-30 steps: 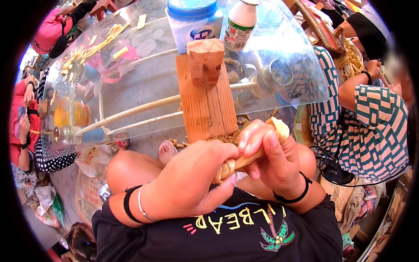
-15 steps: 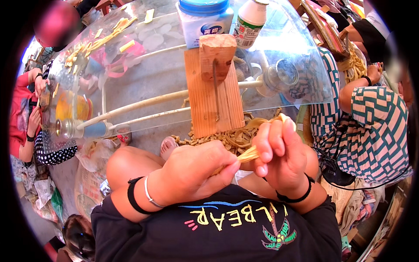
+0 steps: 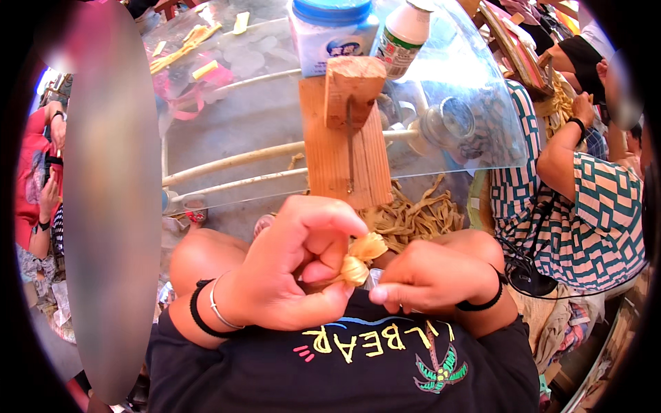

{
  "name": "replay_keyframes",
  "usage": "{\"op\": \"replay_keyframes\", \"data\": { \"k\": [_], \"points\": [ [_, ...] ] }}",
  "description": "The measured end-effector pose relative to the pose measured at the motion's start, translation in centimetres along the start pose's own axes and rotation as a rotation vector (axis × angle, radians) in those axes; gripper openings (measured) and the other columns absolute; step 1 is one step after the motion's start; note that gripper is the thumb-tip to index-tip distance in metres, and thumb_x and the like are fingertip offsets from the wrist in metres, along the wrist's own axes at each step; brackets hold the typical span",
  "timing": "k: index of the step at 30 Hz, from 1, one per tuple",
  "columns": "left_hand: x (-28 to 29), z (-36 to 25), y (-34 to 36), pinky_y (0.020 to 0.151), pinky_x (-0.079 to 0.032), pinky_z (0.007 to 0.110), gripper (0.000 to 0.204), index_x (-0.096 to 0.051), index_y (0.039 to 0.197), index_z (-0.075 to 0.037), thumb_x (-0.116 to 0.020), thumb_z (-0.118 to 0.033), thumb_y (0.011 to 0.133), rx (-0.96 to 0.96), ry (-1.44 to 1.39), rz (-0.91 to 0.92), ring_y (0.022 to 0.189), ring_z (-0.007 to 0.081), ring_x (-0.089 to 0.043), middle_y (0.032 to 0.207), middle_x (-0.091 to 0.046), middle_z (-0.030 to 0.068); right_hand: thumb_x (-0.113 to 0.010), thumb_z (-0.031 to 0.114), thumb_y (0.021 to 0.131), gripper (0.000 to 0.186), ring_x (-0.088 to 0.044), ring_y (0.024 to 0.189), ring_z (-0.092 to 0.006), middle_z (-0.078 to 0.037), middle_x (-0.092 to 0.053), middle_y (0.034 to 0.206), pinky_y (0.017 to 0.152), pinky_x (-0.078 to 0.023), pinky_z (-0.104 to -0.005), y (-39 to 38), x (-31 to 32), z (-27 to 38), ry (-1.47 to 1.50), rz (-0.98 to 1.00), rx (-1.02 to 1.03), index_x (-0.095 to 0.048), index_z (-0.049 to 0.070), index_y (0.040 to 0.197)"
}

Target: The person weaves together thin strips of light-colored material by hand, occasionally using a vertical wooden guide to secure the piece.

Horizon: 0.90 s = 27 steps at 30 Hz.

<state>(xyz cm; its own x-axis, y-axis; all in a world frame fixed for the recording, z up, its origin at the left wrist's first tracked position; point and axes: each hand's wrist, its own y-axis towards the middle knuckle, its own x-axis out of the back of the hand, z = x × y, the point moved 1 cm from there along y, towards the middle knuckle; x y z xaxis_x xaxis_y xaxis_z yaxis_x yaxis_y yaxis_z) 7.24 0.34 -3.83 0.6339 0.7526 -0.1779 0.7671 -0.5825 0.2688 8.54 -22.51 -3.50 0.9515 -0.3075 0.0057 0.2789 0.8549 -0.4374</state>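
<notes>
My left hand [image 3: 310, 261] is curled, thumb and fingers gripping a pale tan knotted strip [image 3: 359, 268], whose looped end stands out to the right. Right of it, my right hand [image 3: 430, 275] is closed with its thumb pointing left, apart from the knot; whatever it holds is hidden. Just beyond my hands lies a pile of tan strips [image 3: 420, 210], below a wooden board [image 3: 320, 162] with an upright block [image 3: 354, 76] and a thin metal rod at the edge of the glass tabletop [image 3: 220, 117].
A blue-lidded tub [image 3: 330, 34] and a white bottle [image 3: 403, 38] stand behind the block. A co-worker in patterned clothing [image 3: 564, 206] sits at right, near a black bag and cord. Another person in red [image 3: 34, 179] is at left, partly behind a grey blur.
My left hand has risen and turned, exposing the knot at its right. My right hand has left the strip and moved down, curling closed. More of the strip pile shows.
</notes>
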Motion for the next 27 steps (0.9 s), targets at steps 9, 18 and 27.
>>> {"op": "replay_keyframes", "data": {
  "k": [9, 18, 27],
  "points": [
    [-0.8, 0.7, 0.6, 0.049, -0.040, 0.024, 0.045, -0.053, 0.119, -0.005, -0.077, -0.007, 0.080, 0.216, 0.307, -0.152, 0.053, 0.0084, -0.053, 0.086, -0.062, 0.0025, -0.054, 0.016, 0.101, 0.026, -0.049, 0.056, -0.0169, -0.008, -0.053, 0.065, 0.054, -0.040, -0.0319, 0.2, -0.2, 0.2, 0.000, -0.691, 0.418, -0.062, 0.000, 0.082],
    [0.9, 0.8, 0.1, 0.047, -0.034, 0.029, 0.010, -0.067, 0.083, -0.005, -0.077, -0.005, 0.081, 0.110, 0.471, -0.254, 0.050, 0.0143, -0.050, 0.062, -0.055, 0.0045, -0.054, 0.009, 0.098, 0.031, -0.041, 0.052, -0.0118, -0.004, -0.048, 0.059, 0.049, -0.034, -0.0308, 1.4, -0.6, -0.5, 0.176, -0.972, 0.449, -0.051, 0.002, 0.068],
    [2.9, 1.7, 1.6, 0.052, -0.041, 0.027, 0.013, -0.067, 0.091, -0.003, -0.075, -0.004, 0.081, 0.142, 0.520, -0.420, 0.060, 0.0145, -0.056, 0.074, -0.061, 0.0071, -0.068, 0.007, 0.089, 0.013, -0.061, 0.068, -0.0091, -0.007, -0.068, 0.083, 0.060, -0.046, -0.0235, 3.1, 2.4, -0.6, -0.001, -1.001, 0.448, -0.068, 0.000, 0.101]
  ]
}}
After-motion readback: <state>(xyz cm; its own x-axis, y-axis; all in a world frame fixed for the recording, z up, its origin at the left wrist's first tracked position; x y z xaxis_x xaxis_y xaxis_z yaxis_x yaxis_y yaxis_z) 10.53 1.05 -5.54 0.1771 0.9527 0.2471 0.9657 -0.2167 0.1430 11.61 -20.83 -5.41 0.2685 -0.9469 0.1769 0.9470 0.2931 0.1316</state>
